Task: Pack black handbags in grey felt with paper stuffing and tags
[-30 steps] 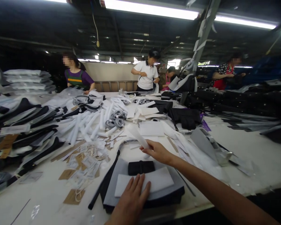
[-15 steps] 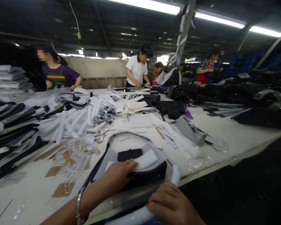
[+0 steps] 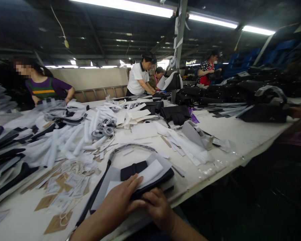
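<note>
A black handbag (image 3: 133, 170) lies in front of me at the table's near edge, with white foam sheet (image 3: 152, 172) tucked in its opening and a plastic-wrapped strap (image 3: 130, 146) arching behind it. My left hand (image 3: 126, 194) grips the bag's near side, fingers over the white sheet and thumb below. Beside it, my right hand (image 3: 157, 207) has its fingers curled at the bag's front edge, close to my left thumb. Both hands partly hide the front of the bag.
Tags and packets (image 3: 65, 184) lie to the left, near white foam tubes (image 3: 67, 140) and stacked dark straps (image 3: 7, 167). A grey tape dispenser (image 3: 195, 134) stands right of the bag. Black bags (image 3: 261, 112) are piled farther right. Several people work around the table (image 3: 230, 144).
My right hand has let go of the white foam-wrapped tube and moved to the bag's front edge. The tube is out of sight. The view has turned slightly right.
</note>
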`<state>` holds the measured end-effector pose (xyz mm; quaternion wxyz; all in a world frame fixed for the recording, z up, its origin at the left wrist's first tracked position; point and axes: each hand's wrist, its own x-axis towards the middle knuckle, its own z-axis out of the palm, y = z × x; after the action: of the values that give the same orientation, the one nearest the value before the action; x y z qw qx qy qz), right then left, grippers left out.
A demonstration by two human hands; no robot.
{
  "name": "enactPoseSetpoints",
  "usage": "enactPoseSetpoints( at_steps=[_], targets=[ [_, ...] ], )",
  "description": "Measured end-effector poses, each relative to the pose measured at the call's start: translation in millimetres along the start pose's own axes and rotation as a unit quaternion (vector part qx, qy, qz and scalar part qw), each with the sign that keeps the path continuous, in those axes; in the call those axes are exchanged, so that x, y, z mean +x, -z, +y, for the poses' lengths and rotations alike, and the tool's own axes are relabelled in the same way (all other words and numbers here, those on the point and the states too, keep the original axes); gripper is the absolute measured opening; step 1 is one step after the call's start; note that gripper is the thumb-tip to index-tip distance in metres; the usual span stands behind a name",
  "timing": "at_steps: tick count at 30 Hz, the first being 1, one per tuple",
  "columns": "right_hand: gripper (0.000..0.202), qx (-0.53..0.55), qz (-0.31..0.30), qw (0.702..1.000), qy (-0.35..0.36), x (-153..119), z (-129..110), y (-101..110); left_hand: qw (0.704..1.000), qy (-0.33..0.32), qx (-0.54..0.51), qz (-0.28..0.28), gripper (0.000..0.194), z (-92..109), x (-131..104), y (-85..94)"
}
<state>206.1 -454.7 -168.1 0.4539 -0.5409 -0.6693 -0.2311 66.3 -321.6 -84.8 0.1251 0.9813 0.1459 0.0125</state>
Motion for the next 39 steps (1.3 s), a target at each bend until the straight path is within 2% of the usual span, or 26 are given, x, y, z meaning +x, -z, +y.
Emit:
enactPoseSetpoints(
  at_steps=[3,7,9,11,14,18,21,23,26,28,30,32,34,36,39],
  targets=[
    [0.016,0.039,-0.018,0.999,0.011,1.0,4.8,9.8,0.995,-0.034,0.063,0.076,0.079,-6.6,-5.7,-26.3],
    [0.021,0.07,-0.075,0.992,0.079,10.5,12.2,48.5,0.972,-0.053,0.161,0.164,0.067,-6.0,-9.4,-56.7],
    [0.031,0.006,-0.104,0.988,0.113,18.0,23.4,69.1,0.964,-0.045,0.19,0.179,0.062,-1.7,-9.7,-64.0],
    [0.04,-0.077,-0.154,0.979,0.106,24.2,40.3,81.0,0.962,-0.031,0.208,0.176,0.062,3.0,-10.0,-65.8],
    [0.042,-0.109,-0.209,0.966,0.104,23.2,66.9,79.0,0.96,-0.021,0.226,0.164,0.064,9.9,-10.7,-61.9],
    [0.041,-0.079,-0.173,0.976,0.11,4.2,86.3,62.6,0.959,-0.01,0.23,0.164,0.064,24.2,-4.2,-55.4],
    [0.042,-0.071,-0.152,0.981,0.1,-6.9,89.8,55.6,0.958,0.006,0.231,0.172,0.048,37.3,9.2,-54.8],
    [0.041,-0.071,-0.142,0.983,0.094,-7.5,89.0,55.0,0.953,-0.013,0.24,0.185,0.039,43.0,17.4,-56.6],
    [0.041,-0.07,-0.156,0.98,0.098,-1.7,84.0,61.5,0.936,-0.052,0.262,0.231,0.039,44.6,21.6,-60.6],
    [0.043,-0.06,-0.169,0.98,0.087,0.0,78.7,71.6,0.922,-0.054,0.278,0.264,0.041,42.4,19.9,-62.0],
    [0.041,-0.051,-0.131,0.99,0.028,-4.8,72.5,85.2,0.914,-0.051,0.288,0.282,0.044,39.4,17.4,-62.3],
    [0.034,-0.051,-0.058,0.994,-0.081,-16.1,66.5,98.5,0.914,-0.055,0.287,0.281,0.049,36.5,15.6,-63.2],
    [0.027,-0.044,-0.032,0.976,-0.209,-29.6,62.2,106.7,0.917,-0.061,0.283,0.276,0.055,33.9,15.2,-66.7],
    [0.026,-0.003,-0.077,0.943,-0.323,-39.6,60.8,106.9,0.917,-0.054,0.28,0.28,0.061,31.2,16.0,-73.5],
    [0.04,0.094,-0.157,0.877,-0.445,-40.5,65.2,95.1,0.909,-0.042,0.285,0.301,0.071,26.9,19.4,-85.6]
  ],
)
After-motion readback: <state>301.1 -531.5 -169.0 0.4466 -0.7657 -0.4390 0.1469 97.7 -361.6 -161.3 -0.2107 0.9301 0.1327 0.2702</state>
